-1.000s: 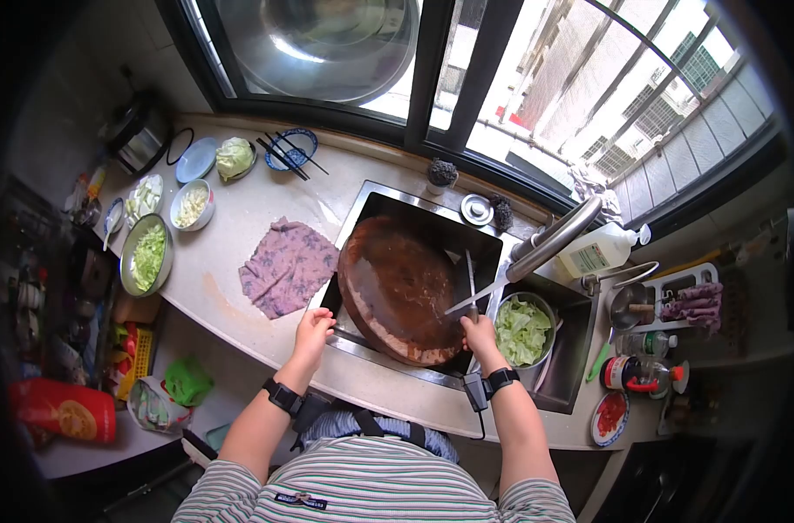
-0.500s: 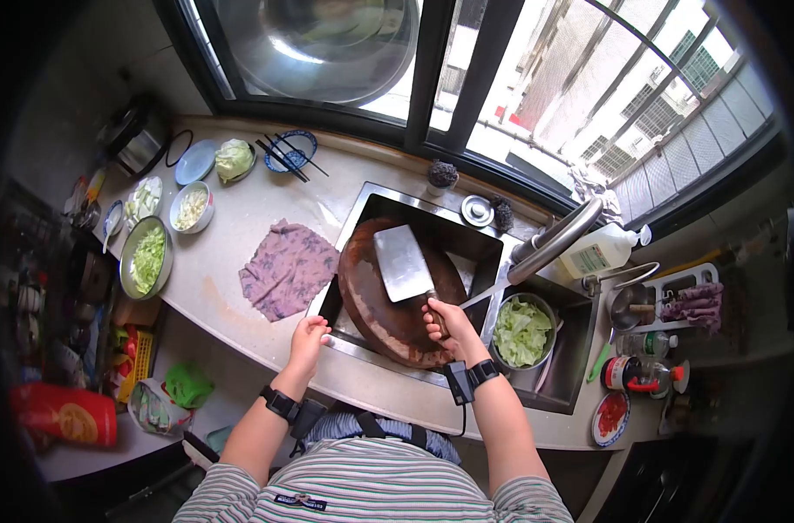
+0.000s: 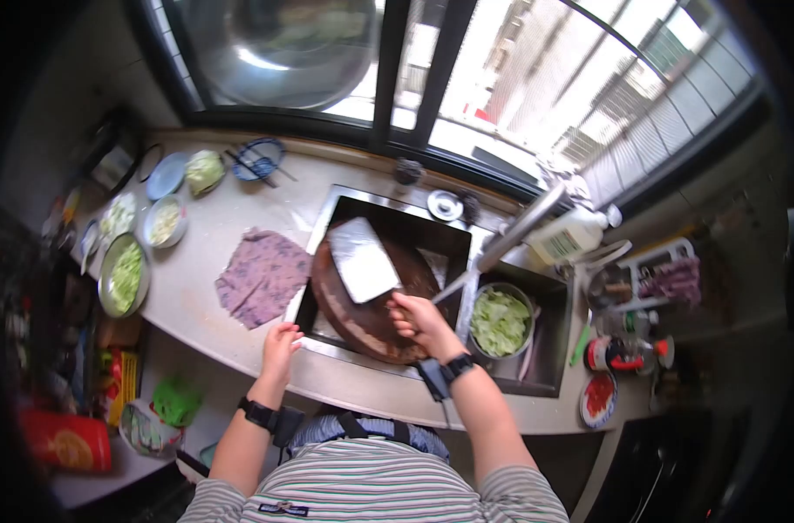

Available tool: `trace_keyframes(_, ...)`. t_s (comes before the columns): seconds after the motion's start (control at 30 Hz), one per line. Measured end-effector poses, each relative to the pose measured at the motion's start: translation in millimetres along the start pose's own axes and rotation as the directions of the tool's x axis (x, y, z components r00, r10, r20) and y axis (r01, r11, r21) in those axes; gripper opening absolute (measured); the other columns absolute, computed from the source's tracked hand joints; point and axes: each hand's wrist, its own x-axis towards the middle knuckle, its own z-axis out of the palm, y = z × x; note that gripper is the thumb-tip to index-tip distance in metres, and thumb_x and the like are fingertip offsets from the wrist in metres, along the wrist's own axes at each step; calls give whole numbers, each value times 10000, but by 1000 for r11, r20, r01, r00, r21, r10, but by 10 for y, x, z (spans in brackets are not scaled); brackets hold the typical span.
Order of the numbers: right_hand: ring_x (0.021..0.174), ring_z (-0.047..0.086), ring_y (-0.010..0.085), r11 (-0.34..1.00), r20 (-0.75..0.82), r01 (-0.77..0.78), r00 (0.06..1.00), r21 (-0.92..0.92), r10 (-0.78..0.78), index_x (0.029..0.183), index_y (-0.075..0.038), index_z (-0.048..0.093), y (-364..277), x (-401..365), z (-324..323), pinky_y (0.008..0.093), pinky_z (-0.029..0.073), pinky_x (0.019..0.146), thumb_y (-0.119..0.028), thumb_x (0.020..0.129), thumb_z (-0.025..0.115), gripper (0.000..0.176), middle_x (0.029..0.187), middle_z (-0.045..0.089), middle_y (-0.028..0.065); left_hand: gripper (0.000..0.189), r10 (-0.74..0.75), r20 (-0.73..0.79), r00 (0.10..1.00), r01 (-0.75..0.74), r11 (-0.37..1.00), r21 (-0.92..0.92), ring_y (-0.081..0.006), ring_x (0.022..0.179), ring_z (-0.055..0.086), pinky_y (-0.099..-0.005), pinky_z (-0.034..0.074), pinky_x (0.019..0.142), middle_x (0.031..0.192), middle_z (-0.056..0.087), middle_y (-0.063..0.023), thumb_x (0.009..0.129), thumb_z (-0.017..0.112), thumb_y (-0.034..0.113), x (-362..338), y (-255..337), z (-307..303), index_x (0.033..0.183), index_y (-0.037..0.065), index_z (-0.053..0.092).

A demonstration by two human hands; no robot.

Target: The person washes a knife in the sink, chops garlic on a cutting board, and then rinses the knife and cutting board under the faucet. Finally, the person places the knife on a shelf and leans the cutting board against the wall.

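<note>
A wide-bladed cleaver (image 3: 364, 261) is over the round wooden chopping board (image 3: 362, 333), which sits tilted in the left basin of the sink (image 3: 323, 345). Its handle end is in my right hand (image 3: 421, 323), with the fingers wrapped round it. My left hand (image 3: 281, 345) is near the sink's front left corner, holding nothing I can see, fingers partly curled and apart. A purple patterned cloth (image 3: 262, 277) lies on the counter left of the sink. In the right basin stands a metal bowl of torn green leaves (image 3: 500, 322).
On the left counter (image 3: 186, 288) are a bowl of shredded greens (image 3: 125, 277), a white bowl (image 3: 165, 222), a cabbage piece (image 3: 205, 171) and a blue-patterned bowl with chopsticks (image 3: 258, 160). The faucet (image 3: 523, 228) rises behind the sink. Bottles and a red-filled plate (image 3: 598, 399) are at right.
The view has shifted, so the scene sits further left in the frame. The cleaver is still in my right hand over the board, its blade blurred. My left hand remains near the sink's edge.
</note>
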Motion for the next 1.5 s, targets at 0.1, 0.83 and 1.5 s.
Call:
trace_keyframes(0.1, 408, 381, 80, 997, -33, -4, 999, 83, 6, 742, -71, 487, 159, 224, -89, 200, 283, 347, -272, 849, 524, 230, 567, 468, 5, 206, 16, 32, 999, -15, 999, -34, -192, 902, 549, -300, 444, 739, 995, 531, -83, 826, 481, 102, -14, 6, -21, 1024, 51, 464)
trace_keyframes(0.83, 365, 414, 74, 962, -190, 75, 974, -264, -128, 757, -54, 473, 548, -792, -343, 214, 319, 301, -263, 821, 566, 237, 556, 464, -4, 259, -49, 102, 994, 43, 998, 55, -204, 929, 532, -333, 413, 791, 1018, 520, -76, 845, 470, 139, 66, 61, -28, 1085, 45, 446)
trace_keyframes(1.5, 373, 415, 85, 903, -242, 142, 936, -406, -256, 752, -66, 464, -442, -1174, -634, 218, 286, 308, -219, 818, 571, 198, 548, 454, 8, 241, 14, 34, 999, -14, 1000, 9, -206, 901, 547, -316, 443, 750, 1010, 521, -93, 830, 468, 93, -75, 179, -140, 1062, 32, 445)
